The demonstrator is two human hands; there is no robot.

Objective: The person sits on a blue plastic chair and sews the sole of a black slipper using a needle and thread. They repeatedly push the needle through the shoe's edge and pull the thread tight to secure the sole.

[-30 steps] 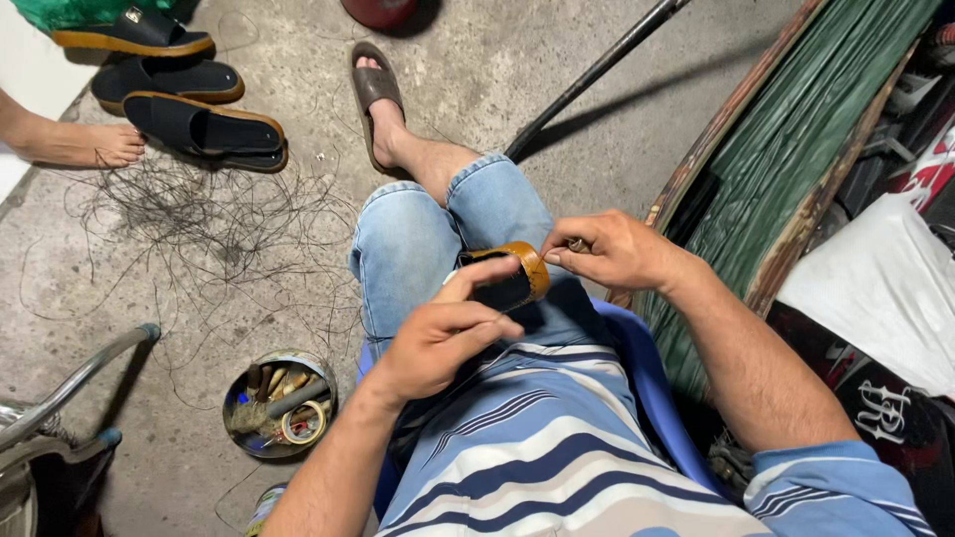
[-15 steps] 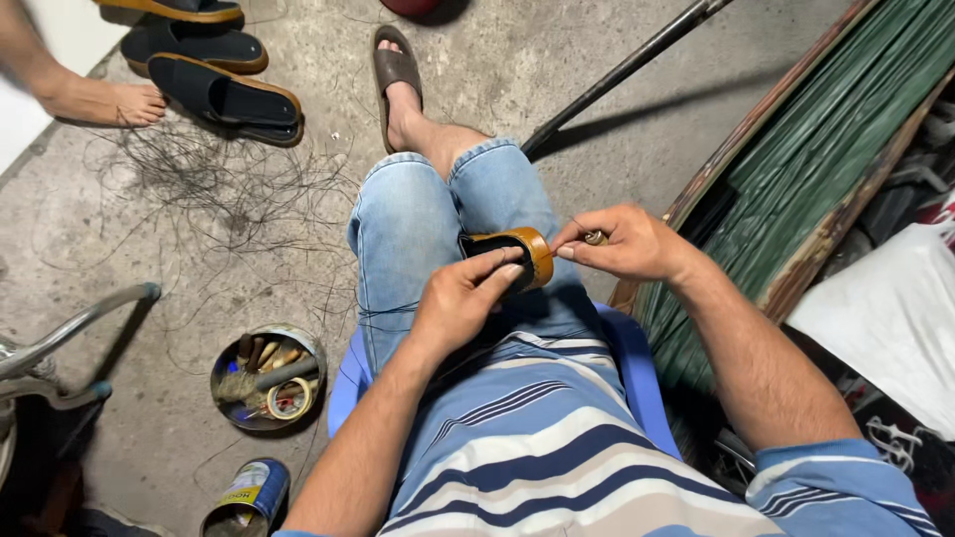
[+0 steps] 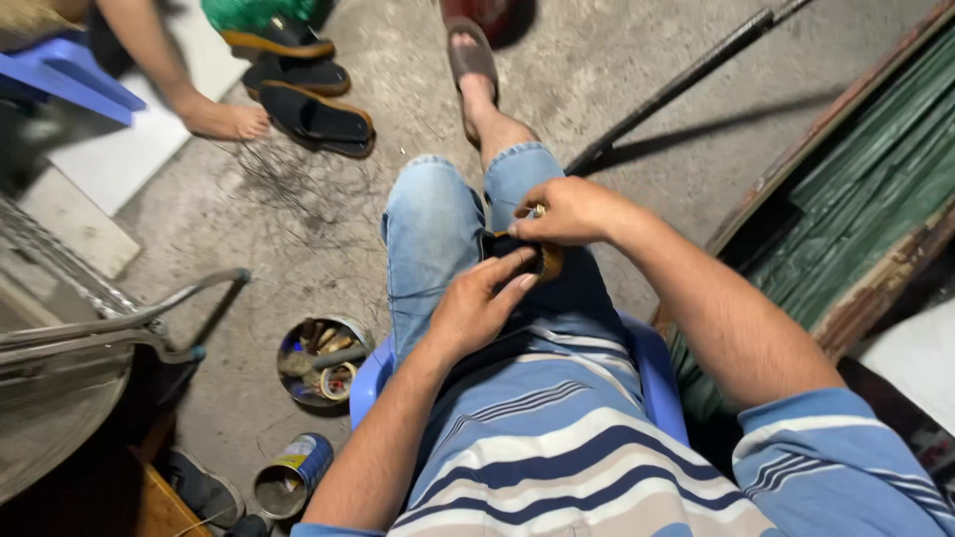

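Starting at the left edge, a metal chair frame (image 3: pixel 119 328) is seen beside the concrete floor (image 3: pixel 298 209), and a bare foot of another person (image 3: pixel 224 119) is planted near a pair of black sandals (image 3: pixel 308 109). Lower down, a round tin of small oddments (image 3: pixel 320 360) and an open can (image 3: pixel 290 477) are set on the floor just beside a blue plastic stool (image 3: pixel 657 368), on which the person is seated in blue jeans (image 3: pixel 428 239) and a striped shirt (image 3: pixel 557 457). The left hand (image 3: pixel 477 308) is reached forward from a bent elbow over the lap, palm down, its fingers curled around the near side of a small dark roll with a yellow-brown rim (image 3: pixel 532 259), which is held above the thighs, between the two hands. The right hand (image 3: pixel 572 211) is brought in from the right with the forearm angled across the knee; its fingers are closed in a tight pinch at the top of the roll, though what is pinched is too small to be made out. Farther right, a dark metal rod (image 3: pixel 686 80) is laid across the floor, and green corrugated sheeting (image 3: pixel 875 189) is leaned along the edge.
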